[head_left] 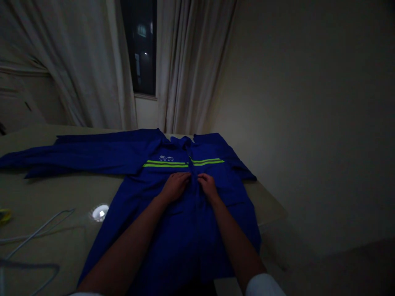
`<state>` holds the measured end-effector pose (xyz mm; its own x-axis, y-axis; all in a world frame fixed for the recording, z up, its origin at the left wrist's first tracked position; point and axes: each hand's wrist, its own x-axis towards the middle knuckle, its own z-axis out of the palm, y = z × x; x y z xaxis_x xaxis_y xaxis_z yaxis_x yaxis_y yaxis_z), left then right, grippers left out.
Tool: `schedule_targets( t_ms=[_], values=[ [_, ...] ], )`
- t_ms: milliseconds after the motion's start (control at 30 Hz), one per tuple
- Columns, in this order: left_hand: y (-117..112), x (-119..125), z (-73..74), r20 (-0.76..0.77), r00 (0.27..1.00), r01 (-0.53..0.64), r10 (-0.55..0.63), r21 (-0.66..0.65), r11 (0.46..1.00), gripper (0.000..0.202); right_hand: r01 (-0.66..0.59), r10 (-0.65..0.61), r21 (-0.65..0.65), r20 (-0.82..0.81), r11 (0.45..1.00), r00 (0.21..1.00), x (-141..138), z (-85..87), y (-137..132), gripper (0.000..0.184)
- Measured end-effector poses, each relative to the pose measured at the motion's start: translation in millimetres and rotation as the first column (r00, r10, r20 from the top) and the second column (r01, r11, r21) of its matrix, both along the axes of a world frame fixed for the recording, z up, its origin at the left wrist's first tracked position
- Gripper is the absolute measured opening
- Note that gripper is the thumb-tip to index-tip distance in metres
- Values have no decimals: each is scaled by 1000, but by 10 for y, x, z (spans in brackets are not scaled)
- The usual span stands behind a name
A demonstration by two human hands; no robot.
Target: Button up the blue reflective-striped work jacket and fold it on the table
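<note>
A blue work jacket (185, 242) lies spread face up on a beige table (46, 197), with its collar at the far side. Two neon yellow-green reflective stripes (166, 164) cross its chest, and a small white printed logo (166, 158) sits above them. My left hand (175, 186) and my right hand (208, 187) rest side by side at the jacket's centre front, their fingers curled onto the fabric on either side of the closure. The jacket's left-hand sleeve stretches flat towards the table's left edge.
A thin white wire or hanger (37, 234) lies on the table left of the jacket, beside a small round white glare (100, 212). A yellow object (4, 215) sits at the left edge. Pale curtains (185, 65) flank a dark window (138, 45) behind the table.
</note>
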<state>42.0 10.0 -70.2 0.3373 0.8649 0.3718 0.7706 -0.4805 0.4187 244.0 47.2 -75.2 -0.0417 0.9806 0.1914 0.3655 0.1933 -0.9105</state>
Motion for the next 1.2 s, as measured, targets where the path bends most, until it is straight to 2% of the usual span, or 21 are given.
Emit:
schedule_targets(
  t_ms=[100, 267, 333, 433, 500, 600, 667, 733, 800, 867, 933, 1000, 1133, 1200],
  values=[
    [-19, 19, 41, 8, 1000, 10, -9, -18, 1000, 41, 6, -5, 0, -73, 1000, 997, -13, -25, 2, 23],
    [-65, 41, 98, -65, 996, -73, 69, -56, 996, 36, 28, -25, 21, -145, 999, 989, -31, -29, -11, 24],
    [-79, 37, 86, -90, 994, -70, 66, -46, 996, 33, 46, -39, 41, -149, 998, 988, -34, -18, -20, 24],
    [-87, 31, 40, -119, 991, -63, 58, -39, 997, 45, 63, -56, 64, -105, 996, 993, -44, -3, -54, 23],
    [-67, 39, 18, -130, 988, -88, 79, -62, 994, 54, 62, -57, 76, -56, 995, 997, -59, 6, -89, 32],
    [31, 88, 36, -140, 982, -152, 130, -159, 976, 56, 1, -17, 132, 119, 991, 993, -104, 48, -125, 40],
    [136, 143, 75, -133, 971, -227, 199, -247, 942, 53, -64, 4, 169, 331, 984, 944, -158, 113, -114, 27],
    [236, 202, 111, -131, 954, -296, 268, -303, 906, 49, -65, -23, 139, 551, 988, 834, -234, 206, -75, 11],
    [290, 252, 124, -118, 942, -335, 314, -311, 889, 47, 8, -53, 67, 714, 998, 698, -326, 302, -27, 18],
    [280, 284, 115, -76, 937, -348, 341, -298, 889, 48, 61, -61, 32, 806, 998, 588, -415, 361, 11, 23],
    [222, 299, 100, -23, 935, -345, 353, -286, 894, 47, 52, -87, 70, 837, 996, 541, -473, 357, 34, 20],
    [154, 308, 95, 13, 940, -326, 341, -268, 907, 46, 28, -121, 127, 817, 991, 564, -474, 300, 55, 17],
    [90, 338, 112, 20, 939, -330, 344, -234, 914, 40, -42, -93, 185, 664, 982, 742, -338, 150, 127, 15],
    [96, 354, 114, 0, 937, -342, 351, -217, 914, 39, -82, -68, 223, 594, 971, 802, -277, 108, 155, 14]
  ],
)
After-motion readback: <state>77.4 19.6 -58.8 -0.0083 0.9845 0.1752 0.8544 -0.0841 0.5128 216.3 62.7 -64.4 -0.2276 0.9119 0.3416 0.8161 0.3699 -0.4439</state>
